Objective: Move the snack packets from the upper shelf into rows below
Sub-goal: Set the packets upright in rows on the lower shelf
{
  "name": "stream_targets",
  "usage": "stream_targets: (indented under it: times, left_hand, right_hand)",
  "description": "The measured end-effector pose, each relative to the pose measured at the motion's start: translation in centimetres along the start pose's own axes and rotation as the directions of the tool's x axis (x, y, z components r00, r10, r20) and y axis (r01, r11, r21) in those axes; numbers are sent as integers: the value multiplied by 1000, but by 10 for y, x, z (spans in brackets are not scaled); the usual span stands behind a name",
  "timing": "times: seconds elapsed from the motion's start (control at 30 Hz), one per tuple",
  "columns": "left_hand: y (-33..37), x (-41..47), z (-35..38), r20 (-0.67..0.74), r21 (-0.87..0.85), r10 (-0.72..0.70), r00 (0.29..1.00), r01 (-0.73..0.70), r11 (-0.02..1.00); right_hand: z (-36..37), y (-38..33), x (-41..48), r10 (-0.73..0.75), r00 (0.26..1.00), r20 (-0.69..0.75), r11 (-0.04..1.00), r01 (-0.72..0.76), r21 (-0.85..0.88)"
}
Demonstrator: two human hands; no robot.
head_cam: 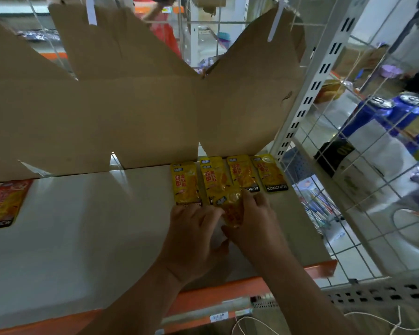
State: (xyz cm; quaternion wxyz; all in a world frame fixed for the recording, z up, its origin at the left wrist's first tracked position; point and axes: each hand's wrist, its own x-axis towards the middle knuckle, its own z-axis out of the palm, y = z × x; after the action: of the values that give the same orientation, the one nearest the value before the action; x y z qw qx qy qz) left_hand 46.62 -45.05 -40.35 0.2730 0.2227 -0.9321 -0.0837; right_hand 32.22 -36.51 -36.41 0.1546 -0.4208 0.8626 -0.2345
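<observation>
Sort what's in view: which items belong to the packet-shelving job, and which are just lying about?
Job: yellow packet held by left hand and right hand; row of four yellow packets; white shelf.
Lying about: cardboard sheet; blue cans at right.

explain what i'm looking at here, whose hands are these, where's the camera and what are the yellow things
There is no machine here. A person wears a wide-angle camera on the head, so this single picture looks forward and down at their own two hands. The left hand and the right hand meet over a white shelf with an orange front edge. Between them they hold one loose yellow packet, which is blurred. It sits just in front of a row of four yellow packets lying flat side by side. Behind the row stands brown cardboard. At the far left lies an orange packet. To the right is a white wire grid with blue cans beyond it.
</observation>
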Motion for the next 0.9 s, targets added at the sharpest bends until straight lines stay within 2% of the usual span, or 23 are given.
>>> stream_targets:
  times: [0.07,0.17,0.33,0.53,0.77,0.9]
  left_hand:
    - [3,1,3,19,19,41,999,-41,999]
    - [6,2,9,51,62,73,996,-76,995]
    - [6,1,10,72,112,57,996,-65,992]
    - [11,2,4,37,136,3,999,-8,991]
    - [10,2,4,83,188,-95,992,78,979]
    - [10,4,4,80,161,-117,990,103,982]
  right_hand:
    - [-2,7,-3,28,999,21,999,-28,-18]
    - [-2,19,-7,25,999,-23,1000,-25,-11]
    - [-12,34,2,50,988,-143,989,-28,147]
    - [-20,37,44,-9,952,-305,996,37,85]
    - [-11,30,85,-11,937,-348,999,-4,-44]
    - [-4,25,91,12,947,-320,999,-27,-43]
